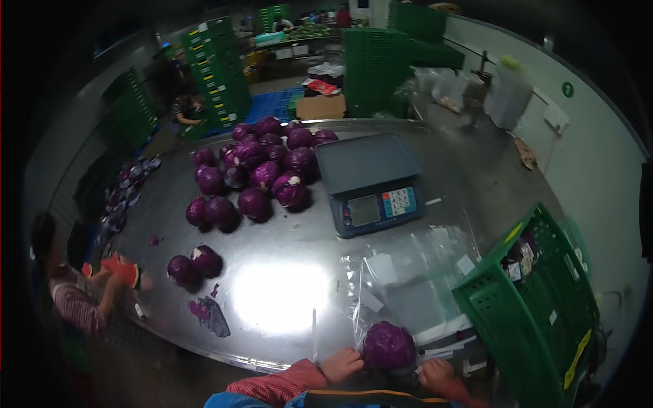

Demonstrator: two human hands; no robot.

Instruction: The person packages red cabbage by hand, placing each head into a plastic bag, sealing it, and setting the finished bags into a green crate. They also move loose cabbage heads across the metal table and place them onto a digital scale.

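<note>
At the near bench (292,238) edge, the cabbage (388,345) sits between left hand (342,365) and right hand (435,374), both cupped on it.

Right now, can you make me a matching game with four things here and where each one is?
Things:
1 scale
2 crate
3 nearest cabbage
4 watermelon slice

Places:
A held by a person, far left
B on the right side
C middle of the table
D between left hand and right hand

Pairs: 1-C, 2-B, 3-D, 4-A
</note>
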